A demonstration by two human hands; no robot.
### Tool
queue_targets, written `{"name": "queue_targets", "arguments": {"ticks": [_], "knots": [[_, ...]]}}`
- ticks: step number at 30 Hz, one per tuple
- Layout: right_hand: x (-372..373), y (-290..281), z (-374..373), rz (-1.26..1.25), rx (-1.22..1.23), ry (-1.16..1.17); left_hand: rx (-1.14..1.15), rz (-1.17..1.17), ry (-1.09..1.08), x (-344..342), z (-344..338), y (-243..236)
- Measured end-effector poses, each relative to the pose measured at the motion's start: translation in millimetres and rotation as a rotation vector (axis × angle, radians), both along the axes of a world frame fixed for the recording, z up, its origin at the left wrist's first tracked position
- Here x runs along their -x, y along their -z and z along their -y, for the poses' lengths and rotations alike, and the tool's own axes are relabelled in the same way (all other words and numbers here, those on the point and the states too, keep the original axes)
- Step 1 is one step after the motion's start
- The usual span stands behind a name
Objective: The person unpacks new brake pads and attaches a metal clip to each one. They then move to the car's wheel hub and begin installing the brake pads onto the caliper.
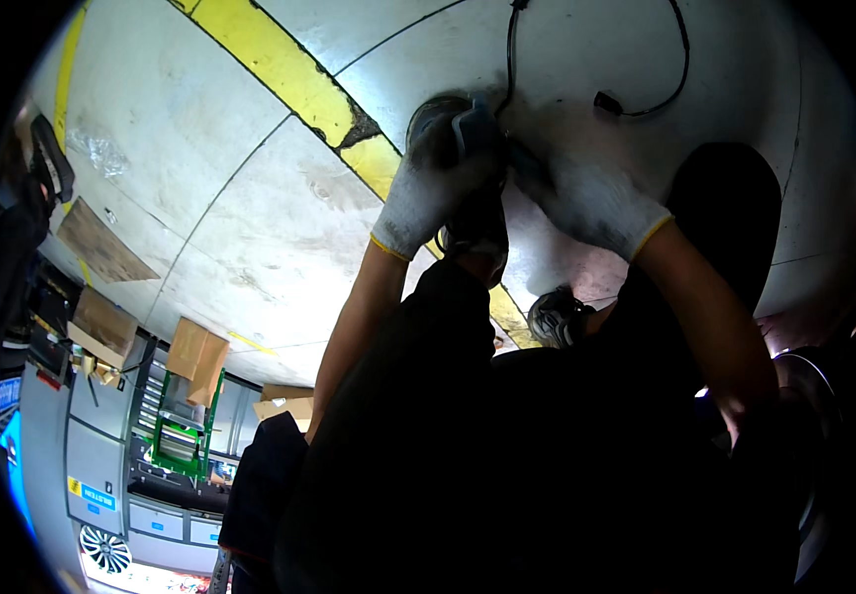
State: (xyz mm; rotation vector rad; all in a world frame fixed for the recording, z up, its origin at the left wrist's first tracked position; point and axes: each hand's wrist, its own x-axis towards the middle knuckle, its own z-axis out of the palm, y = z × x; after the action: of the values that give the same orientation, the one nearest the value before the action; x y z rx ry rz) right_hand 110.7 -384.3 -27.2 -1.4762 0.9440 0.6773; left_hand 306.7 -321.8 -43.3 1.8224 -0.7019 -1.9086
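Both of my hands wear whitish knitted gloves with yellow cuffs, dirty and dark at the fingers. My left hand is closed around a dark round-ended object with a blue-grey edge, held low over the floor in front of my shoe. Its exact kind is lost in shadow. A black cable rises from beside it toward the top of the view. At the object's right side, my right hand has its fingers curled toward it. Darkness hides what those fingers grip.
A black cable with a plug lies on the pale floor at upper right. A yellow stripe crosses the floor diagonally. Flattened cardboard, a green frame, grey cabinets and a wheel rim stand to the left.
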Motion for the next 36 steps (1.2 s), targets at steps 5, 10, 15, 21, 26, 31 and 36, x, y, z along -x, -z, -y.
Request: {"name": "queue_targets", "arguments": {"ticks": [5,10,15,21,26,31,36], "knots": [[-5.0,-3.2,18.9,0.042,0.029,-0.041,0.123,0.100,-0.013,2.9,-6.6,8.1],[0.8,0.5,15.7,0.191,0.000,0.106,-0.031,-0.108,-0.284,1.9,-4.3,10.5],[-11.9,-9.5,46.5,0.014,-0.358,0.291,-0.101,-0.305,-0.507,-1.4,-2.9,-4.9],[2.0,8.0,34.8,0.209,-0.501,1.002,0.049,-0.371,-0.643,-4.7,-9.1,-9.4],[-22.9,3.3,12.5,0.270,-0.274,0.715,0.034,-0.334,-0.573,-2.8,-19.1,-9.4],[-35.5,0.3,-11.6,0.343,0.337,0.608,0.041,-0.331,-0.635,-3.5,-35.3,-18.4],[-19.8,0.5,-23.6,0.431,0.394,0.423,0.132,-0.143,-0.377,-5.0,-47.2,-16.4]]}}
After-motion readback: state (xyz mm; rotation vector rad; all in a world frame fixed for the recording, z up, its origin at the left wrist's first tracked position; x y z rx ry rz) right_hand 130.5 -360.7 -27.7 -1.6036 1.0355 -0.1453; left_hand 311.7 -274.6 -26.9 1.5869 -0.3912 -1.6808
